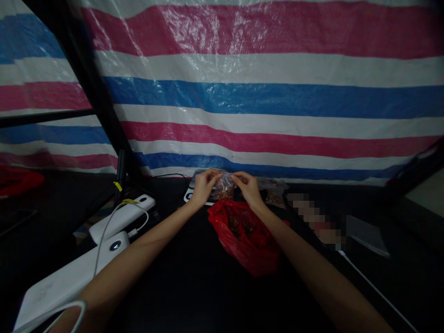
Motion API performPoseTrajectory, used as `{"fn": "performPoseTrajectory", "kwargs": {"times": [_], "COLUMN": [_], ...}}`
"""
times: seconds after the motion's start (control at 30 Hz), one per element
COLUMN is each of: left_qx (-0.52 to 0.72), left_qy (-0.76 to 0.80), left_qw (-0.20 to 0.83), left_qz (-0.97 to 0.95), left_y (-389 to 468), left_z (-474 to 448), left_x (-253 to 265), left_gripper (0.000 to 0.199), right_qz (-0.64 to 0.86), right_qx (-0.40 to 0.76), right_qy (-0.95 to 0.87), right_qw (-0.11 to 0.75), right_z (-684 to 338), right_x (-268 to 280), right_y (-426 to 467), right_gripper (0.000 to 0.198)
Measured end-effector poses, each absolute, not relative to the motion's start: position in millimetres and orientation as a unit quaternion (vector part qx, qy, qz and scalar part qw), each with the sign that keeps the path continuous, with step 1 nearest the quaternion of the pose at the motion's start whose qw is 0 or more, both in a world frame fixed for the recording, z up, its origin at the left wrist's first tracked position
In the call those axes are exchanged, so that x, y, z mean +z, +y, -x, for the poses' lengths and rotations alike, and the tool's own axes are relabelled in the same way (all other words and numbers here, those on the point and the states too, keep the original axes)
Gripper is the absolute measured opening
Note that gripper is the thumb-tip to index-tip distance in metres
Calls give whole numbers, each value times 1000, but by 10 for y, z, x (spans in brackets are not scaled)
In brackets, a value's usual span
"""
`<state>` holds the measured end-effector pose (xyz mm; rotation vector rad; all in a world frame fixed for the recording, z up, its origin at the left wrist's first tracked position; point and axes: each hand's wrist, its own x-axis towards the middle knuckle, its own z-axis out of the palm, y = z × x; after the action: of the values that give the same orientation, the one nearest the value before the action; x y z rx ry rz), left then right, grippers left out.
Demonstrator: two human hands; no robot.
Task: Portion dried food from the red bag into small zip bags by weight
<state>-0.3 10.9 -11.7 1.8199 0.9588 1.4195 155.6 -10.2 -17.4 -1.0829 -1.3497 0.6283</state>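
Note:
Between both hands, a small clear plastic bag (225, 192) with small brown pieces in its lower part stands upright. My left hand (205, 186) pinches its upper left edge, and my right hand (247, 186) pinches the upper right. Behind and under the left hand lies a flat white device (188, 195) that looks like a small scale, partly hidden. An open red plastic bag (239, 249) sits just nearer to me, below the right hand, with dark brown contents that are too dim to identify. Right of my right hand lies another clear bag (276, 198) of brown pieces.
Two white power banks (69, 273) with cables lie at the left on the black table (173, 286). A blurred-out phone-like object (314, 219) with a white cable and a stack of clear bags (367, 235) lie at the right. A striped tarp (263, 99) hangs behind.

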Motion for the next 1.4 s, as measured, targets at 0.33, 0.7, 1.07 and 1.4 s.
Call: {"fn": "performPoseTrajectory", "kwargs": {"times": [0.33,0.7,1.07,1.4], "left_qx": [530,503,490,467], "left_qy": [373,364,343,335], "left_qw": [266,260,206,188], "left_qz": [-714,-740,-775,-796], "left_y": [58,94,85,25], "left_z": [-12,21,55,44], "left_x": [-94,-132,-133,-84], "left_gripper": [25,25,24,26], "right_qz": [484,588,541,552], "right_qx": [273,153,129,113], "right_qy": [-574,-615,-637,-653], "right_qw": [601,503,534,506], "right_z": [-1539,-1550,-1540,-1510], "right_x": [-190,-192,-158,-126], "right_y": [-117,-155,-163,-225], "right_gripper": [25,29,19,25]}}
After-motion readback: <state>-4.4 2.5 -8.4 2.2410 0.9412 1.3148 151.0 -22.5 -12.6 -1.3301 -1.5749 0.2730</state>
